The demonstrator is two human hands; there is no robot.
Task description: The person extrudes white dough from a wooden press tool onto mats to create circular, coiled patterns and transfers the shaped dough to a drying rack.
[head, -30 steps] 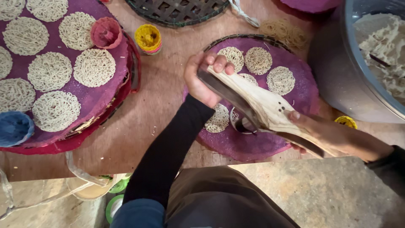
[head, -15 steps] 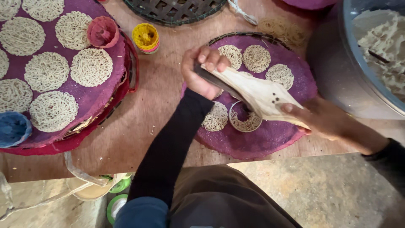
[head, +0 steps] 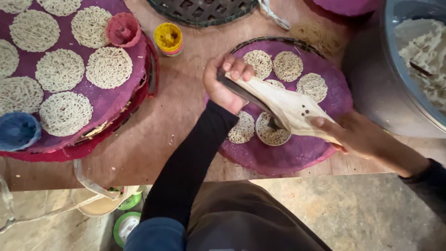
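My left hand (head: 226, 80) grips the upper end of a dough-smeared noodle press (head: 283, 104); my right hand (head: 350, 132) holds its lower end. The press hangs tilted over a round purple mat (head: 302, 153) on a woven tray. Under its tip lies a fresh noodle disc inside a small ring (head: 272, 134). Several other round noodle discs (head: 285, 66) lie on the same mat.
A larger purple mat (head: 116, 100) at the left carries several noodle discs, a red ring (head: 123, 29) and a blue ring (head: 17, 130). A yellow ring (head: 168, 38) sits on the wooden table. A grey tub of dough (head: 413, 56) stands at the right. A dark basket (head: 204, 9) is at the top.
Both hands and the press have shifted slightly up and left over the small mat; the press tip now sits above the ringed noodle disc.
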